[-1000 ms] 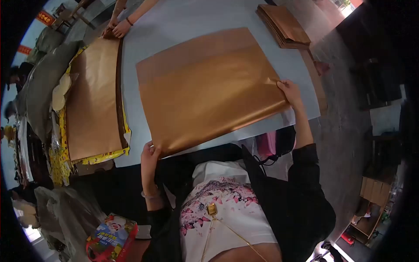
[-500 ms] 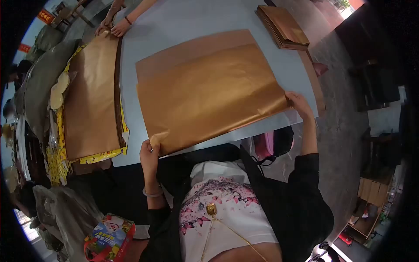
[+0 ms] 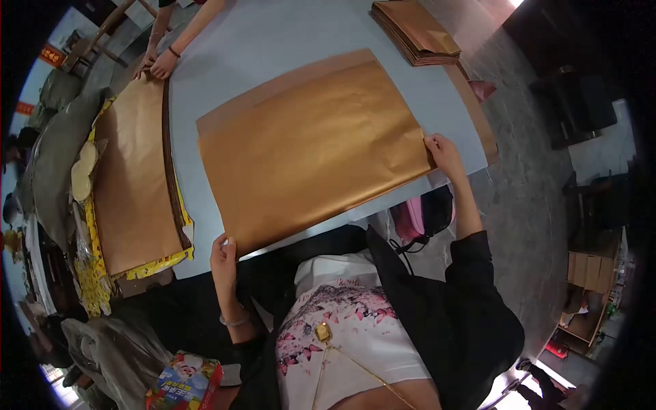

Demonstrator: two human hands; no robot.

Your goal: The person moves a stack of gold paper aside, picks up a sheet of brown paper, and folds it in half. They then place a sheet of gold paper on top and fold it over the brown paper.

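A large gold paper sheet (image 3: pixel 311 150) lies folded over on the blue-grey table, its shiny side up. Along its far edge a narrow strip of duller brown paper (image 3: pixel 239 109) shows from beneath. At the near left corner, my left hand (image 3: pixel 223 260) pinches the folded edge between thumb and fingers. My right hand (image 3: pixel 445 156) grips the near right corner, thumb on top, with the other fingers partly hidden. Between the two hands the fold runs nearly straight along the table's near edge.
A stack of brown-gold sheets (image 3: pixel 133 178) lies on yellow wrapping (image 3: pixel 160 265) at the left, where another person's hands (image 3: pixel 156 65) touch its far end. Folded gold papers (image 3: pixel 417 31) are piled at the table's far right. A pink-and-black bag (image 3: pixel 420 215) sits below the table edge.
The gold upper layer has shifted away from me over the duller paper, so the far strip is narrower. Both hands still hold the near corners, and the creases there look flatter.
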